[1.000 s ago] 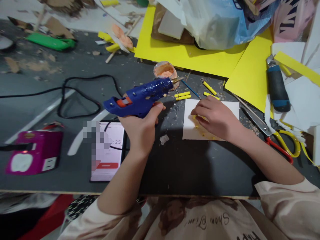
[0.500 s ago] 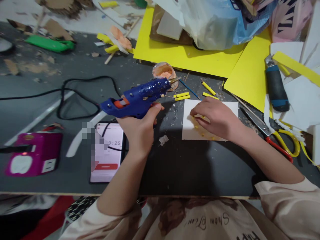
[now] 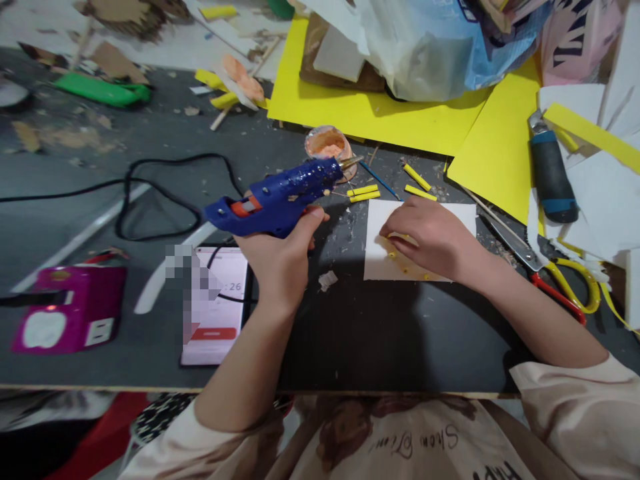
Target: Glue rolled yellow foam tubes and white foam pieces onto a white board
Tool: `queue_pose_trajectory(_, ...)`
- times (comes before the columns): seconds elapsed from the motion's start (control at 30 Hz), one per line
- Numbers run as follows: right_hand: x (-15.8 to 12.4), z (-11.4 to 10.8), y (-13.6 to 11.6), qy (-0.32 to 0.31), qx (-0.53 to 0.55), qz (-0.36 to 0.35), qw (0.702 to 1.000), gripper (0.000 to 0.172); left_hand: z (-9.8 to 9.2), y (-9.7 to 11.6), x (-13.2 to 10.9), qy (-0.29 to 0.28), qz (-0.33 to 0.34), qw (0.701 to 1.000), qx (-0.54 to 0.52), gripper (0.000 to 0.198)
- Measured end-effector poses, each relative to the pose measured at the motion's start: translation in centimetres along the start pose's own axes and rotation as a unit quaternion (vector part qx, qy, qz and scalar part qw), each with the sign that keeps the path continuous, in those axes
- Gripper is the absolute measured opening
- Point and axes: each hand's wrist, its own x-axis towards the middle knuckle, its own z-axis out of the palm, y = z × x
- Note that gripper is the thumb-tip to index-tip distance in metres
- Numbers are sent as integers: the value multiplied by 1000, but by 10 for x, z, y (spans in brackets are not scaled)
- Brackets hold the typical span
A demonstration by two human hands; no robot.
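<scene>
My left hand (image 3: 280, 257) is wrapped round the handle of a blue hot glue gun (image 3: 287, 190), its metal nozzle pointing right. A white square card (image 3: 375, 257) lies on the dark table, with several small yellow pieces (image 3: 406, 270) standing on it. Over the card, my right hand (image 3: 425, 233) is bent with its fingertips pinched together at the card's left half; what they hold, if anything, is hidden. Short yellow rolled strips (image 3: 364, 193) lie just beyond the card. Behind the nozzle is a small cup (image 3: 327, 143) of orange stuff.
Scissors (image 3: 537, 267) and a box cutter (image 3: 553, 173) lie at the right, near yellow sheets (image 3: 495, 160). To the left are a phone (image 3: 223, 320), a purple power socket (image 3: 70, 310) and a looped black cable (image 3: 155, 160). Plastic bags (image 3: 425, 53) stand at the back.
Both hands stay almost still, the glue gun held in the same place. The seconds on the phone's timer have gone from 25 to 26.
</scene>
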Motion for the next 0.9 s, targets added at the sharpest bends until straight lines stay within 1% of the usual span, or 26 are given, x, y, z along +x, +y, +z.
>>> queue_pose_trajectory(0.07,-1,-3,0,3,-7,-14,1000,26,0,0,0,2,6,1000,-2,16)
queue_pose_trajectory(0.17,-4,-16,1,41,9,-18,999,23,0,-1,1,3,9,1000,-4,17)
queue_pose_trajectory(0.23,-7,-29,3,63,30,14,997,21,-1,-2,2,-8,7,1000,-2,21)
queue_pose_trajectory(0.27,-9,-34,4,62,40,36,997,20,-1,-2,2,-11,8,1000,1,21)
queue_pose_trajectory(0.37,-12,-44,7,26,69,91,993,18,-1,-2,1,-7,9,1000,16,20)
queue_pose_trajectory(0.47,-11,-42,8,-19,84,119,989,19,0,-2,0,3,5,1000,7,21)
queue_pose_trajectory(0.57,-9,-37,9,-33,85,126,988,18,1,-2,0,4,-4,1000,4,22)
queue_pose_trajectory(0.77,-9,-34,9,-19,80,117,990,18,1,0,0,6,-6,1000,7,21)
queue_pose_trajectory(0.9,-9,-34,7,9,85,62,994,19,0,0,0,-6,-5,1000,25,19)
